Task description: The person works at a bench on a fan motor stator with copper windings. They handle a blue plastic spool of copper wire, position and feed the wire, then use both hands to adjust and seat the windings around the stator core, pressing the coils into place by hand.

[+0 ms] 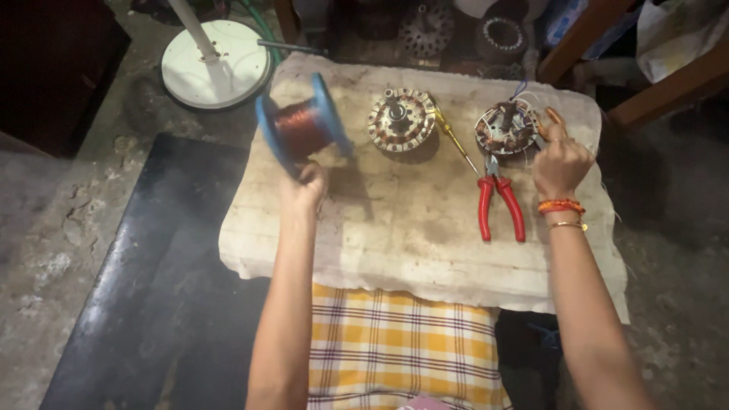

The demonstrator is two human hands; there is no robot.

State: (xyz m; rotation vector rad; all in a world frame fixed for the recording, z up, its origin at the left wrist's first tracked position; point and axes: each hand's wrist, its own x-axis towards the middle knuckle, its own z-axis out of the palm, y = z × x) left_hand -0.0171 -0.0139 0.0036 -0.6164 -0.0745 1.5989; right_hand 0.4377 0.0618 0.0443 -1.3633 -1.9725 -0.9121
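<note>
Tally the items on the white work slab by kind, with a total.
Wire spool, blue, held up by the left hand: 1
Motor stators, the second touched by the right hand: 2
Red-handled pliers: 1
Yellow screwdriver: 1
Total: 5

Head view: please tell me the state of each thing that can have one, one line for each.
Wire spool: lifted off the slab, tilted, held by left hand.
Right stator: on the slab, touched by right hand.
Middle stator: lying flat, untouched.
Red pliers: lying flat, handles apart.
Yellow screwdriver: lying flat.
Stone slab: level, stained.
</note>
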